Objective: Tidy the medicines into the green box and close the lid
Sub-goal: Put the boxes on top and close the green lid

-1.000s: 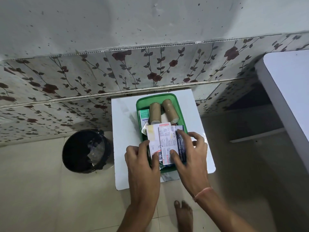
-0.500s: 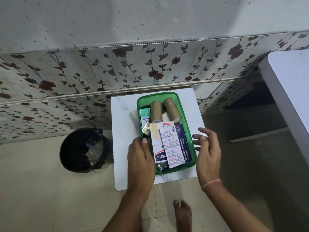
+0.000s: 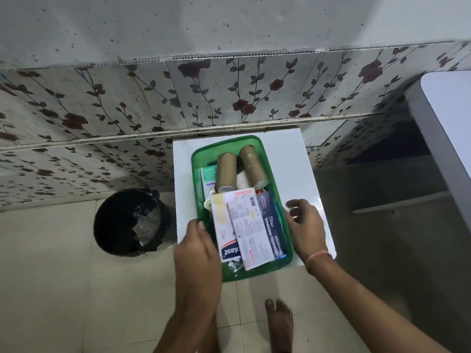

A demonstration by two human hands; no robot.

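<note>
Floral tiled wall behind. Bin (image 3: 130, 220) on floor left of white table (image 3: 184, 174). Left hand (image 3: 197, 248) grips left rim of open box (image 3: 229, 141), thumb on top. The box holds packets (image 3: 246, 225) and rolls (image 3: 226, 171) and overhangs the near table edge. Right hand (image 3: 304, 225) curled at right rim; grip unclear.

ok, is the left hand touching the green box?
Touching. The head view shows the left hand overlapping the left rim of the green box, with the thumb lying on it and no gap visible.

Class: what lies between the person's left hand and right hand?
The head view shows the green box, holding flat medicine packets, between left hand and right hand.
</note>
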